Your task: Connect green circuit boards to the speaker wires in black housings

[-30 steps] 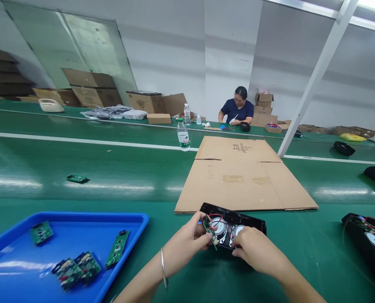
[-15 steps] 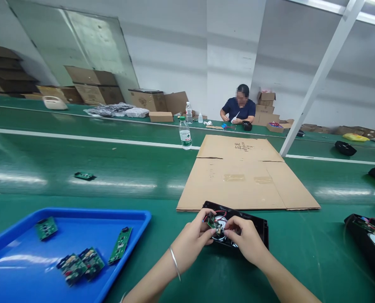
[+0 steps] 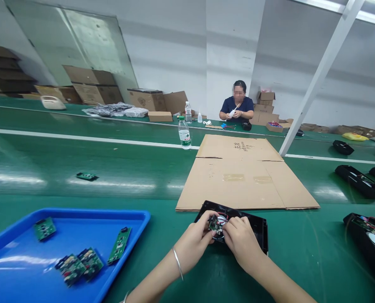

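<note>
My left hand pinches a small green circuit board between thumb and fingers. It holds the board over an open black plastic housing, which lies tilted on the green bench. Inside the housing, behind the board, are a round white-and-silver part and red wires. My right hand is closed at the board's right edge, its fingertips pressed together. What those fingertips grip is too small and covered to make out.
A blue tray at left holds several circuit boards. Flattened cardboard lies beyond the housing. A water bottle stands behind it. More black housings are at right, and one board lies on the belt. A person sits opposite.
My right hand has turned so its back faces up more, fingers closer together at the board. Another black housing now shows at right. The person opposite has raised the white bottle slightly.
</note>
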Available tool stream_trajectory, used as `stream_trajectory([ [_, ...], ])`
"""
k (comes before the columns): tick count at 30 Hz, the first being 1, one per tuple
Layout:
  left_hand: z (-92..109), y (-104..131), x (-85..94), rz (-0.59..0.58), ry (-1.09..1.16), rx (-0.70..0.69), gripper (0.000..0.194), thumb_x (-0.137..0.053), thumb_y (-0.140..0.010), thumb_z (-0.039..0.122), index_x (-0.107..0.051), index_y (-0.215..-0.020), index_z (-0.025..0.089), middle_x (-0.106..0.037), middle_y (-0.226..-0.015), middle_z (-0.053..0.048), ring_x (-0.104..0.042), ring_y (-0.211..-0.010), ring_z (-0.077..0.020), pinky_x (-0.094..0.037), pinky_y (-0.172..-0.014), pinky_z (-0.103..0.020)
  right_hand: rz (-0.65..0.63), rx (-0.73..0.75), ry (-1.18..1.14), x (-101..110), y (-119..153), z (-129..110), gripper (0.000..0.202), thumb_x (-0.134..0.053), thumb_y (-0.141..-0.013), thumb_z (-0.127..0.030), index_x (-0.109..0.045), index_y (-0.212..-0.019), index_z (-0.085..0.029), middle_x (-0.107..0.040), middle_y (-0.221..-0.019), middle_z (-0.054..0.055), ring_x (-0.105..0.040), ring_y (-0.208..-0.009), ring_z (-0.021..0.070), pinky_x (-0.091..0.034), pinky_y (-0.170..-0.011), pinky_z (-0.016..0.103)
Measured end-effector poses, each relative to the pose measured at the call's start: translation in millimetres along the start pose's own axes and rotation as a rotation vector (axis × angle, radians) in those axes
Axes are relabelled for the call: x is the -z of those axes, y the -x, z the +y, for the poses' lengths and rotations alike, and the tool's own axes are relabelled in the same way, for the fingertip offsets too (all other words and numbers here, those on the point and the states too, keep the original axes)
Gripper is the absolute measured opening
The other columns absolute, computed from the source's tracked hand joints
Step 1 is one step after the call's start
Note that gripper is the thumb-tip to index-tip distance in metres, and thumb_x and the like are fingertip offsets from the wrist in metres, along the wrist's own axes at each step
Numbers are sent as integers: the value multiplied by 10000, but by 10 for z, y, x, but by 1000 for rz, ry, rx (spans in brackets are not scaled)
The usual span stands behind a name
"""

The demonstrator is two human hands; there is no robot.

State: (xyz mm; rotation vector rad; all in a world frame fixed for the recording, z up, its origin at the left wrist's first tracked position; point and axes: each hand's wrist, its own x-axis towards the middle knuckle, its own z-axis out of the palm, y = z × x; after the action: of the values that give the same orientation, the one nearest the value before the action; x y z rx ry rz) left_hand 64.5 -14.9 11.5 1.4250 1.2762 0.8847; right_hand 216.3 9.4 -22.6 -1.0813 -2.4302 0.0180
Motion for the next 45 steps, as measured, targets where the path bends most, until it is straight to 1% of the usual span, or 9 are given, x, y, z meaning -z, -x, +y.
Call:
stream_trajectory([
  [5,-16,6,-30,28,33,-6,260,-425,-731,229,-430,-990,207,-575,-761,-2,-583,-713,-158,-516,-644,-269,-70,-116,-104,16,-4,-6,175,-408,-832,-100,-479,-683,-157,-503,-700,-6,-444,-669,119,-284,-624,255],
  [13,28,26,-11,8,-142,-123,230,-395,-738,182,-453,-958,213,-626,-784,-17,-586,-709,-166,-466,-661,-262,-110,-179,-172,21,-8,-5,169,-386,-827,-102,-459,-685,-157,-498,-697,-4,-455,-668,120,-304,-626,248],
  [20,2,15,-19,21,-118,-97,258,-417,-717,202,-489,-964,219,-629,-754,-9,-583,-685,-167,-457,-648,-251,-18,-82,-62,-50,33,0,169,-374,-827,-99,-479,-707,-155,-521,-718,28,-455,-678,150,-322,-644,280],
  [25,-19,4,-40,59,-145,-143,250,-398,-724,174,-495,-951,212,-626,-758,-14,-571,-660,-162,-446,-625,-244,-58,-96,-193,-9,39,26,150,-406,-834,-107,-493,-724,-160,-547,-728,17,-481,-670,140,-338,-635,265],
  [28,-31,-2,-38,54,-205,-202,238,-367,-743,166,-496,-936,216,-624,-768,-14,-558,-644,-157,-435,-627,-246,-98,-226,-301,51,21,20,84,-450,-822,-111,-511,-843,-165,-563,-733,5,-494,-669,140,-353,-615,249],
  [31,-46,-2,-29,52,-281,-244,231,-343,-757,162,-505,-908,229,-621,-764,-10,-564,-691,-167,-429,-665,-254,-153,-271,-340,83,3,14,190,-472,-818,-118,-501,-997,-176,-577,-789,5,-512,-712,147,-363,-635,251],
  [36,-71,5,-52,61,-249,-199,257,-307,-787,176,-487,-965,219,-620,-751,-15,-580,-676,-163,-464,-654,-264,-173,-200,-247,46,7,34,122,-428,-857,-181,-548,-880,-177,-571,-808,18,-508,-730,157,-346,-667,274],
  [42,-82,2,-122,90,-202,-190,241,-313,-796,212,-490,-960,224,-605,-773,-25,-587,-705,-164,-498,-685,-279,-163,-225,-225,28,23,6,157,-401,-857,-158,-551,-900,-168,-568,-804,30,-513,-723,157,-347,-668,279],
  [45,-55,-9,-100,51,-155,-147,222,-306,-785,208,-482,-921,217,-589,-779,-20,-589,-711,-153,-507,-689,-269,-185,-247,-219,61,6,9,133,-423,-847,-166,-555,-829,-170,-559,-771,24,-508,-716,160,-362,-659,276],
])
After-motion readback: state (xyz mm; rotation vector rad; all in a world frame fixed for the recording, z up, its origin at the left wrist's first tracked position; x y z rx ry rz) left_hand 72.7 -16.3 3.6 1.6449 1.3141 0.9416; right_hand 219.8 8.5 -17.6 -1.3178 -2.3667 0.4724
